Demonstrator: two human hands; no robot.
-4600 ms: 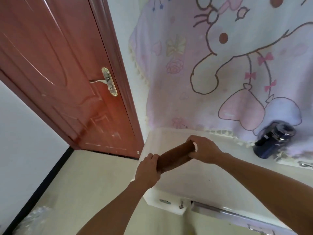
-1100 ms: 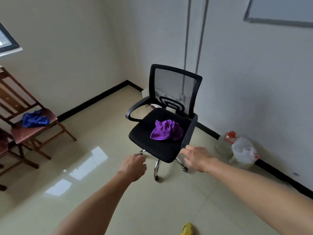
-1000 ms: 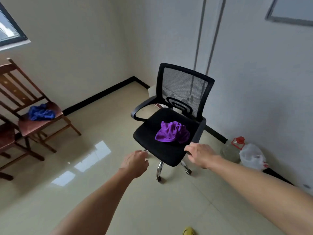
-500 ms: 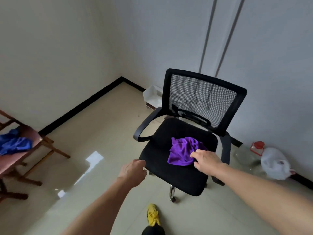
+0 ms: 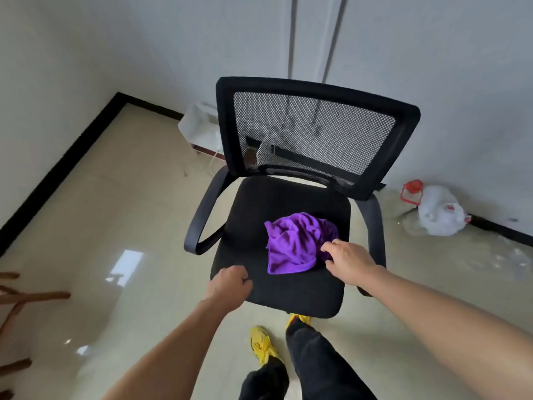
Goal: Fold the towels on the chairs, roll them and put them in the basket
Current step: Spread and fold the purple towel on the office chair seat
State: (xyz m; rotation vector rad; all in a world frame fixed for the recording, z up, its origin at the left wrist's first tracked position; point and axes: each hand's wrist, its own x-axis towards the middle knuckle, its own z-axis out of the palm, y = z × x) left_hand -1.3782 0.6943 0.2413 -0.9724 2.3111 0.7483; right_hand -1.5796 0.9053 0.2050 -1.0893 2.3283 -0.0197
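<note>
Purple towel (image 5: 291,246) just left of right hand (image 5: 350,265); black chair (image 5: 259,215), dotted mesh back; yellow shoes (image 5: 261,343) below.

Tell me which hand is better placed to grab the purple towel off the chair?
The right hand, most likely: its fingers lie at the right edge of the purple towel. The left hand is curled at the front-left corner of the chair seat, off the towel.
</note>
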